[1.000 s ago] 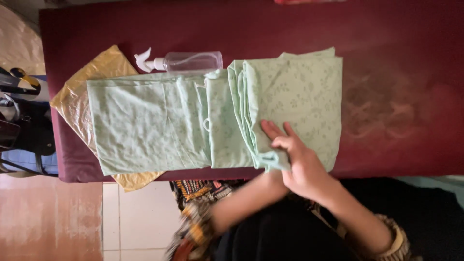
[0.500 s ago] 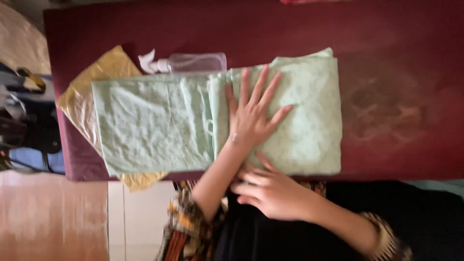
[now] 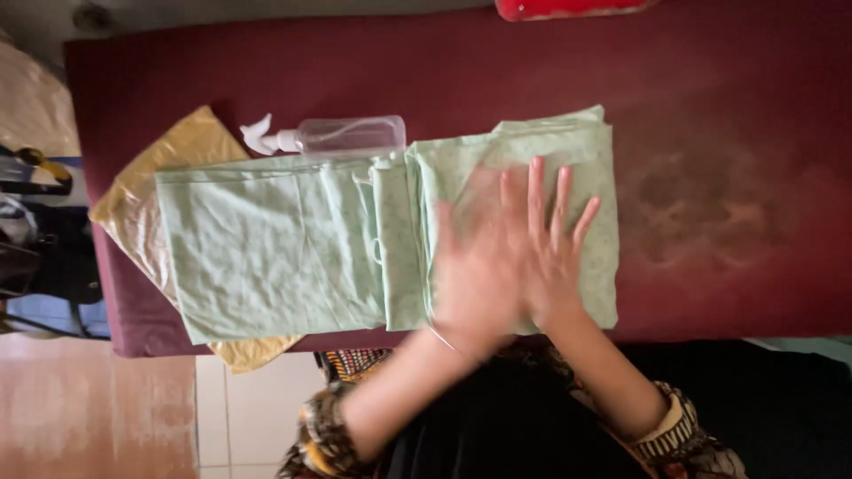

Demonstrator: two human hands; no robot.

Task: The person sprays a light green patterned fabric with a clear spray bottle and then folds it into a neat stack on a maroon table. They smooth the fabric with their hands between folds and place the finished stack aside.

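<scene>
A pale green patterned cloth (image 3: 266, 248) lies across a dark red padded surface (image 3: 710, 115), its right part folded over into a thicker stack. Both my hands rest flat on that folded stack, fingers spread. My left hand (image 3: 475, 266) is blurred with motion and lies just left of my right hand (image 3: 550, 239). Neither hand grips anything. A clear spray bottle (image 3: 342, 137) with a white nozzle lies on its side just beyond the cloth's far edge.
A yellow cloth (image 3: 173, 155) sticks out from under the green one at the left end. A red object (image 3: 568, 7) sits at the far edge. Dark bags (image 3: 40, 239) and tiled floor (image 3: 98, 408) are at the left.
My right hand came up from the near edge onto the folded stack. My left hand slid rightward over the fold, and both now press flat side by side.
</scene>
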